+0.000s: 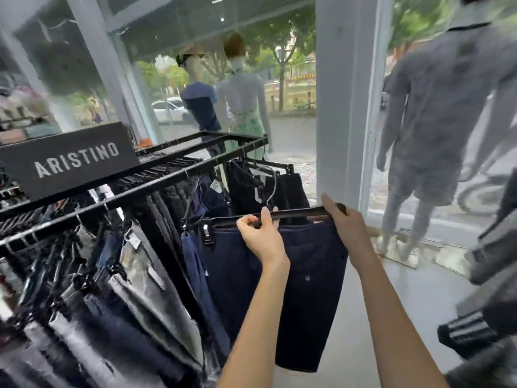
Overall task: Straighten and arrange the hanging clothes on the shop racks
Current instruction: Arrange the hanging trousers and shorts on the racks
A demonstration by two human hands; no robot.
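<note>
Seen from the head camera, the left hand (261, 233) curls its fingers round a dark clip hanger (296, 213) near the middle of its bar, and the right hand (348, 229) grips the bar's right end, one finger pointing up past it. A pair of navy shorts (310, 278) hangs from this hanger, clipped at the waistband and held just off the near end of the black rack (195, 161). Whether the hanger's metal hook sits on a rail cannot be told. Behind the hanger, black shorts (285, 189) hang at the rack's end, and to the left a dense row of dark trousers (156, 225) fills the rails. A black sign reading ARISTINO (70, 159) stands on top of the rack. A mannequin in grey (436, 113) stands on the right by the glass shopfront, and two more mannequins (223, 105) face the street.
</note>
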